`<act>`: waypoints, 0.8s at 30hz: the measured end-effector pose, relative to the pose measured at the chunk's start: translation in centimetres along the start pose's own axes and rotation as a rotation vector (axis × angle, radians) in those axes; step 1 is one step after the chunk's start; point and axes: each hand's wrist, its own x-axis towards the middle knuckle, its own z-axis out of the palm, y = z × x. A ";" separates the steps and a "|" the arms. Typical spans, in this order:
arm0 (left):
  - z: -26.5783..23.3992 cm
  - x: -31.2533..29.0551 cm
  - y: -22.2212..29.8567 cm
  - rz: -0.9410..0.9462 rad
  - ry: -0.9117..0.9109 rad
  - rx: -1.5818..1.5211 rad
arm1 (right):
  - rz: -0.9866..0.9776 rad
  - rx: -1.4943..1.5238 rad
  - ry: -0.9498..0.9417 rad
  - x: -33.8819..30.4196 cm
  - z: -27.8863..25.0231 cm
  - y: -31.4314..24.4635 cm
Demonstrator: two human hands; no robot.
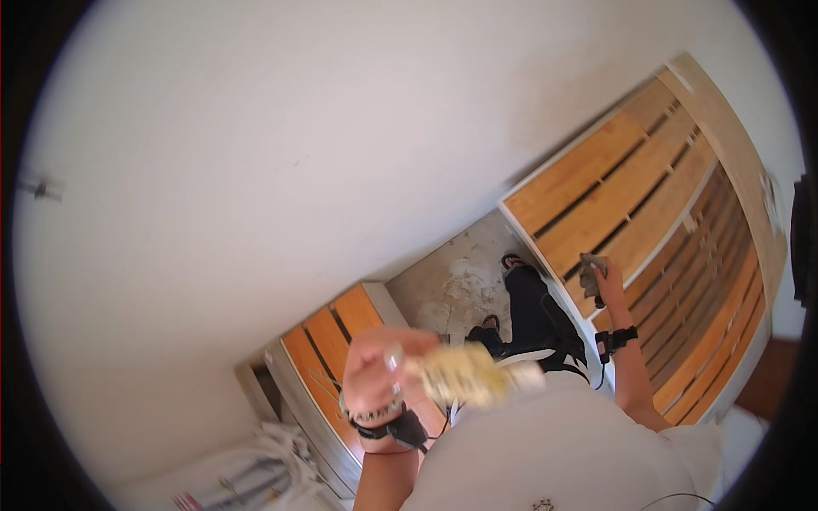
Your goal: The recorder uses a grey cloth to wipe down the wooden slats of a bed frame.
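Observation:
My left hand (375,370) is raised in front of my light shirt, its fingers closed on a pale yellow thing (464,375) with dark marks and a whitish far end. Motion blurs this thing, so its kind cannot be made out. Over on the right, my right hand (608,285) grips a crumpled grey rag (590,274) at the edge of a slatted wooden bed base (588,213). From this view I cannot tell whether the rag touches the slats.
A second slatted wooden piece (311,349) stands at the lower left, beside white plastic wrapping (281,451). Between the two pieces lies a stained concrete floor (452,285), where my sandalled feet stand. A white wall (281,170) runs behind everything.

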 end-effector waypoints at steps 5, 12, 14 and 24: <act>3.0 0.4 0.2 0.011 -0.865 -0.100 | 0.416 0.108 -0.030 -13.8 0.3 8.1; 9.0 0.1 -2.9 -0.316 -1.353 -0.395 | 1.036 0.196 0.252 -24.5 -8.3 2.7; 11.0 -0.3 -3.8 -0.393 -1.475 -0.485 | 1.066 0.142 0.298 -28.9 -8.3 5.3; 20.7 -5.0 -11.1 -0.506 -1.543 -0.453 | 1.063 0.128 0.505 -38.2 -8.5 13.5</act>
